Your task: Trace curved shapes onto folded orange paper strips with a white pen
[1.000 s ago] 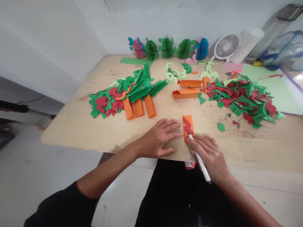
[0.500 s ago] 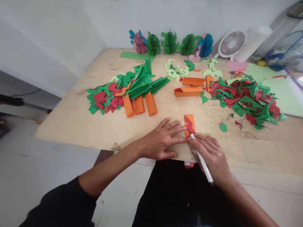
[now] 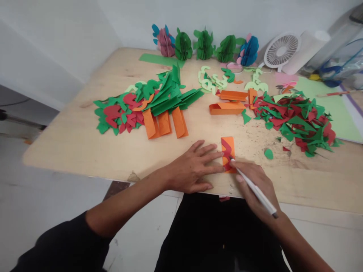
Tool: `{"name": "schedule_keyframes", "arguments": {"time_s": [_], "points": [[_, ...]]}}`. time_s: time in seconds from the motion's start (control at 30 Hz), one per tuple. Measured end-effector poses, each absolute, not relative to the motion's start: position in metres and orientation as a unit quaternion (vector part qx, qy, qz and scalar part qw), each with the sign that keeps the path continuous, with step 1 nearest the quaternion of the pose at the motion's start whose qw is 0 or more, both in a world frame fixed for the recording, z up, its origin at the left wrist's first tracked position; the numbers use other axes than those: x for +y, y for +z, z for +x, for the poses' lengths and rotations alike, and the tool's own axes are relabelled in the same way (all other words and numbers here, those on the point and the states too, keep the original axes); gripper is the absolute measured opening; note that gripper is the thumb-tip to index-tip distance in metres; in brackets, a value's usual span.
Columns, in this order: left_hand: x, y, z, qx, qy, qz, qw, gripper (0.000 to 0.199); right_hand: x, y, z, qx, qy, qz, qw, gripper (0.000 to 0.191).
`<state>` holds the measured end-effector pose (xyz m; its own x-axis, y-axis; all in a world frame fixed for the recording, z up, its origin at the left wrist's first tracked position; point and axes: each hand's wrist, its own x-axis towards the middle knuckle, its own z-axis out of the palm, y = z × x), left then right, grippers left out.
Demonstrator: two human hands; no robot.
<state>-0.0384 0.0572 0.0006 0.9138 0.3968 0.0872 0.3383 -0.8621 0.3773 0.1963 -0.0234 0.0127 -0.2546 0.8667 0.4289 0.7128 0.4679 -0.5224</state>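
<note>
My left hand lies flat with its fingers spread, two fingertips resting on the left side of a curved red paper cutout. Beneath the cutout is a small orange paper rectangle near the table's front edge. A white pen with a dark end is held by my right hand. Its tip touches or hovers at the cutout's right edge; I cannot tell which. The pen leans back toward me, and my right fingers wrap round it close to its tip.
Left on the wooden table lie folded green papers, folded orange strips and red cutouts. A heap of scraps sits right. Along the wall stand several honeycomb paper figures, a white fan and a white roll.
My right hand and the pen have shifted to the right and turned, so more of the red cutout's lower part shows. My left hand stays in place on the paper. The view has tilted slightly.
</note>
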Motion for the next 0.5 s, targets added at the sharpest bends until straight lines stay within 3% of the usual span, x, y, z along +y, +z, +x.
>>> {"name": "schedule_keyframes", "arguments": {"time_s": [0.2, 0.5], "points": [[0.057, 0.001, -0.039, 0.195, 0.082, 0.960, 0.183, 0.056, -0.014, 0.016, 0.185, -0.657, 0.241, -0.580, 0.417, 0.019], [0.056, 0.005, -0.039, 0.197, 0.085, 0.957, 0.196, 0.053, -0.005, 0.012, 0.181, -0.625, 0.259, -0.611, 0.411, 0.016]]}}
